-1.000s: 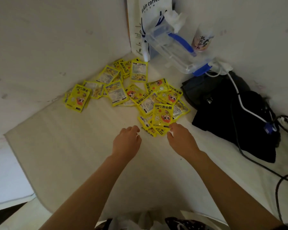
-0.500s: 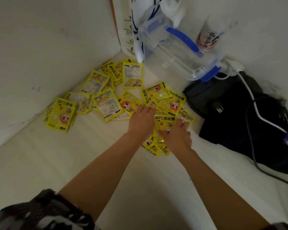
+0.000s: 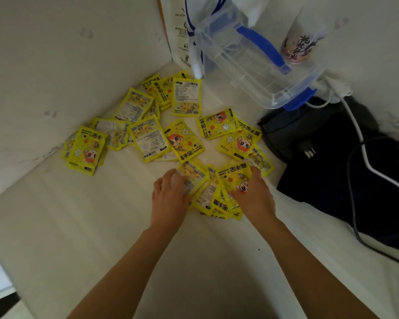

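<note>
Several yellow hand-warmer packets (image 3: 184, 141) lie scattered on a white surface (image 3: 78, 226) in a corner between two walls. My left hand (image 3: 169, 199) grips one packet (image 3: 194, 174) lying back side up at the near edge of the pile. My right hand (image 3: 256, 199) pinches another packet (image 3: 233, 174) with a cartoon face on its front. Between the two hands lies a small heap of overlapping packets (image 3: 217, 203), partly hidden under my fingers.
A clear plastic box (image 3: 247, 72) with blue handles leans at the back, beside a white paper bag (image 3: 177, 38) and a printed cup (image 3: 300, 44). A black bag (image 3: 327, 162) with a white cable (image 3: 357, 134) and dark cords lies to the right.
Both hands moved forward from the bare surface onto the near packets and took hold of one each. Since half a second ago they have drawn slightly back toward me.
</note>
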### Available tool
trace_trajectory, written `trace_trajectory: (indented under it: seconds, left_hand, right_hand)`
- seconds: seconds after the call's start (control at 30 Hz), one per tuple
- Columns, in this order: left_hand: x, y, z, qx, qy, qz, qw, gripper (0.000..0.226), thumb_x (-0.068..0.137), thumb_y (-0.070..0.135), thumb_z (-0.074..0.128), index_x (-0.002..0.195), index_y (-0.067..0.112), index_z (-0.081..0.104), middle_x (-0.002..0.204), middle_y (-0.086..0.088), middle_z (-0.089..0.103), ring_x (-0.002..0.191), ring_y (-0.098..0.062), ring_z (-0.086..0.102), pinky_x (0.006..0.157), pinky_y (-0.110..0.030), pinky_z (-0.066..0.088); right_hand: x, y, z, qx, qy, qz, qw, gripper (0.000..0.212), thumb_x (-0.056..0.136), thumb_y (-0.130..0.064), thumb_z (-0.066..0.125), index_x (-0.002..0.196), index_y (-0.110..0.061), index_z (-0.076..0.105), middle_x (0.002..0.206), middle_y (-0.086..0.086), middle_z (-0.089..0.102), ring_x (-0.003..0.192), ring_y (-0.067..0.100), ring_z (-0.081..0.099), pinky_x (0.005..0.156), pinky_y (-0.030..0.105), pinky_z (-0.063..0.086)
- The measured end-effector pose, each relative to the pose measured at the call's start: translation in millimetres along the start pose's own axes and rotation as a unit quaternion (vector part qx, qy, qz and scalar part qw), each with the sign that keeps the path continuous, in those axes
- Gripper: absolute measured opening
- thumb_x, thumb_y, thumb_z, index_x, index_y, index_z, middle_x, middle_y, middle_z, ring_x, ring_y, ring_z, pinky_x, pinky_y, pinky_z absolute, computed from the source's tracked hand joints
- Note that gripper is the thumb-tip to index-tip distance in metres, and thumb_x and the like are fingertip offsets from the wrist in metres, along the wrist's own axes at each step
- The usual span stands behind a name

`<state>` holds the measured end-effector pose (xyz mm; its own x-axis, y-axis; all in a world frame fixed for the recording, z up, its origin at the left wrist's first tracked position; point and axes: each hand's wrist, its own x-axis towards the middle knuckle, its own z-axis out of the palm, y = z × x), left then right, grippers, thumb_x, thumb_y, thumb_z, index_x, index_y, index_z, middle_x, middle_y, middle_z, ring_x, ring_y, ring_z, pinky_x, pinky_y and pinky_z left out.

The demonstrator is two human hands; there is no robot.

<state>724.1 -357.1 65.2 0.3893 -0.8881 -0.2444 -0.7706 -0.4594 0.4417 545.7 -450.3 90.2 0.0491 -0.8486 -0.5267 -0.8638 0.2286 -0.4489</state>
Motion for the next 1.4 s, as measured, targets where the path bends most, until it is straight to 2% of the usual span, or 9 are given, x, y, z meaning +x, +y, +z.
trace_trajectory:
  seconds: [0.27, 0.43, 0.57, 0.77, 1.03, 1.13, 1.2, 1.27, 1.4]
  left_hand:
    - [0, 1, -23, -0.060, -0.035, -0.165, 0.984, 0.074, 0.080, 0.046, 0.068, 0.140, 0.034, 0.027, 0.119, -0.007, 0.051, 0.115, -0.034, 0.040, 0.093, -0.047, 0.034]
    - [-5, -22, -40, -0.180, -0.018, -0.229, 0.956, 0.090, 0.070, 0.033, 0.073, 0.142, 0.034, 0.019, 0.118, -0.012, 0.061, 0.112, -0.037, 0.055, 0.098, -0.050, 0.042]
    - [-3, -47, -63, -0.213, 0.021, -0.261, 0.941, 0.087, 0.069, 0.008, 0.078, 0.140, 0.023, 0.031, 0.108, -0.012, 0.065, 0.087, -0.025, 0.062, 0.073, -0.029, 0.047]
    - [11, -106, -89, -0.283, 0.094, -0.326, 0.897, 0.100, 0.054, 0.019, 0.090, 0.137, 0.024, 0.034, 0.115, -0.013, 0.063, 0.094, -0.033, 0.068, 0.084, -0.050, 0.056]
    - [54, -168, -130, -0.220, 0.135, -0.304, 0.917, 0.074, 0.063, 0.022, 0.086, 0.126, 0.013, 0.049, 0.114, -0.010, 0.065, 0.098, -0.030, 0.065, 0.088, -0.045, 0.054]
    - [74, -186, -138, -0.158, 0.118, -0.238, 0.951, 0.056, 0.065, 0.025, 0.081, 0.111, 0.009, 0.053, 0.102, -0.010, 0.063, 0.092, -0.029, 0.061, 0.082, -0.039, 0.051]
    - [86, -198, -138, -0.107, 0.084, -0.191, 0.972, 0.063, 0.061, 0.030, 0.079, 0.114, 0.005, 0.054, 0.110, -0.018, 0.058, 0.105, -0.038, 0.056, 0.090, -0.043, 0.045]
    - [90, -206, -133, -0.060, 0.052, -0.164, 0.983, 0.072, 0.063, 0.031, 0.079, 0.122, -0.001, 0.050, 0.124, -0.026, 0.049, 0.121, -0.042, 0.043, 0.102, -0.045, 0.031]
    - [94, -214, -125, -0.019, 0.055, -0.117, 0.991, 0.073, 0.065, 0.038, 0.080, 0.118, -0.002, 0.051, 0.126, -0.026, 0.048, 0.123, -0.041, 0.040, 0.101, -0.046, 0.028]
  right_hand:
    - [0, -2, -6, 0.013, 0.012, -0.070, 0.997, 0.057, 0.083, -0.032, 0.071, 0.128, -0.019, 0.039, 0.117, 0.004, 0.059, 0.106, 0.029, 0.060, 0.083, 0.045, 0.052]
    - [9, -26, -6, 0.038, -0.008, -0.124, 0.992, 0.044, 0.083, -0.028, 0.071, 0.116, -0.014, 0.044, 0.112, 0.006, 0.057, 0.103, 0.026, 0.058, 0.079, 0.040, 0.050]
    - [20, -63, 0, 0.031, -0.033, -0.158, 0.986, 0.044, 0.084, -0.028, 0.070, 0.114, -0.013, 0.043, 0.112, 0.008, 0.056, 0.103, 0.029, 0.057, 0.077, 0.039, 0.049]
    - [32, -113, 18, 0.012, -0.048, -0.178, 0.983, 0.053, 0.089, -0.026, 0.064, 0.130, -0.006, 0.038, 0.121, 0.014, 0.056, 0.110, 0.034, 0.057, 0.082, 0.044, 0.051]
    - [53, -157, 50, 0.007, -0.031, -0.139, 0.990, 0.029, 0.089, -0.022, 0.064, 0.100, -0.008, 0.041, 0.100, 0.013, 0.044, 0.084, 0.027, 0.045, 0.067, 0.034, 0.033]
    - [60, -167, 59, -0.044, -0.013, -0.109, 0.993, 0.048, 0.087, -0.029, 0.066, 0.117, 0.000, 0.044, 0.122, 0.020, 0.042, 0.103, 0.037, 0.048, 0.083, 0.040, 0.040]
    - [63, -169, 66, -0.097, 0.009, -0.092, 0.991, 0.061, 0.084, -0.036, 0.068, 0.126, 0.001, 0.041, 0.132, 0.024, 0.036, 0.119, 0.042, 0.040, 0.099, 0.043, 0.035]
    - [61, -171, 73, -0.104, 0.026, -0.067, 0.992, 0.065, 0.083, -0.038, 0.069, 0.129, -0.001, 0.041, 0.137, 0.025, 0.033, 0.127, 0.043, 0.033, 0.103, 0.044, 0.032]
    - [53, -176, 77, -0.097, 0.045, -0.016, 0.994, 0.065, 0.083, -0.039, 0.068, 0.132, -0.006, 0.040, 0.141, 0.024, 0.033, 0.130, 0.045, 0.030, 0.103, 0.049, 0.032]
